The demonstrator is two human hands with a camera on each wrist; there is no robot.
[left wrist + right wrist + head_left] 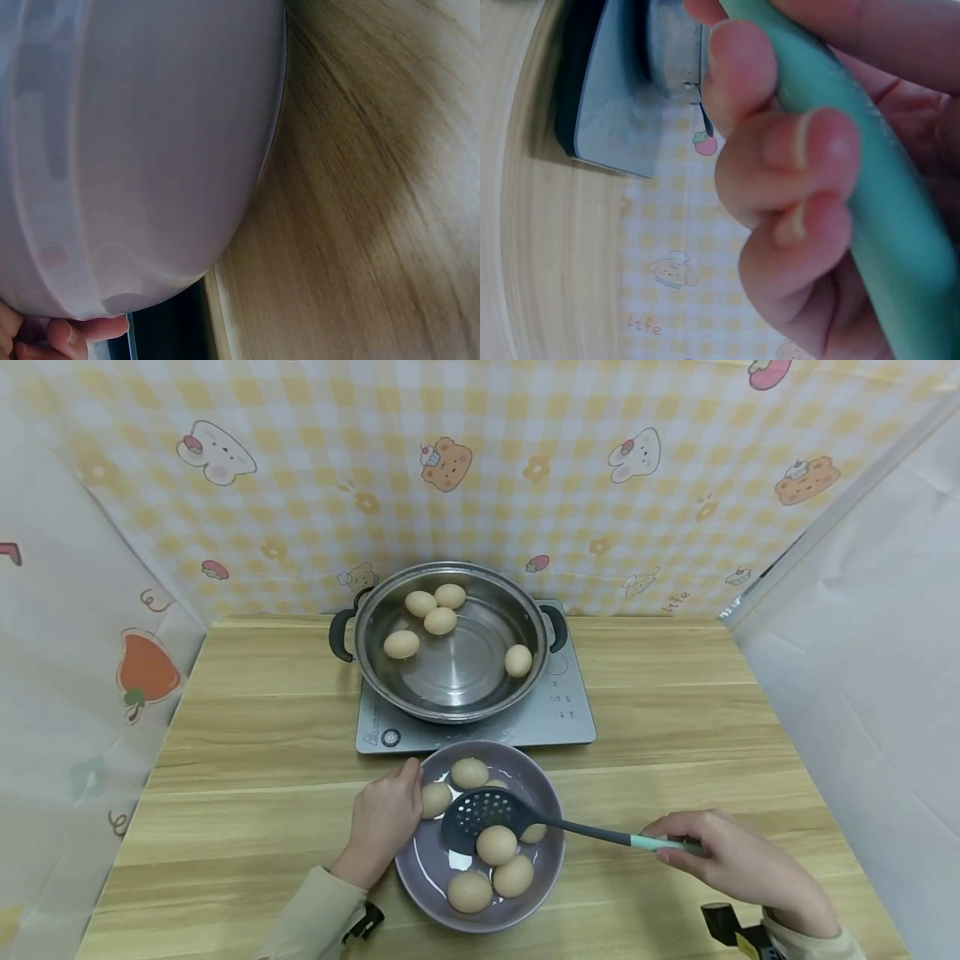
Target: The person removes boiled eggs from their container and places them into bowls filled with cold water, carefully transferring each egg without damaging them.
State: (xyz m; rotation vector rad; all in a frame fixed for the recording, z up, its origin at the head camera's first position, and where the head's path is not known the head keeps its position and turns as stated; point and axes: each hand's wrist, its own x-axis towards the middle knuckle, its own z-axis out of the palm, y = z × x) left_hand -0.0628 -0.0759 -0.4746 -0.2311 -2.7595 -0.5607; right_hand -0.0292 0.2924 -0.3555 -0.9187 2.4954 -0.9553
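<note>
My right hand (735,860) grips the mint-green handle (855,142) of a dark slotted skimmer (487,814), fingers curled around it in the right wrist view. The skimmer's perforated head is inside a purple-grey bowl (552,877), with an egg (497,845) at its front edge. Several more brown eggs, such as one egg (469,892) near the front, lie around it in the bowl. At the bowl's left rim my left hand (386,814) holds on. The left wrist view shows the bowl's outer wall (165,150) and a few curled fingertips (67,337) at its edge.
Behind the bowl, a steel pot (457,714) with black side handles stands on a grey induction cooker (573,710). Several eggs (440,621) lie in the pot. The wooden table (247,760) meets a yellow checked cloth (510,510) at the back.
</note>
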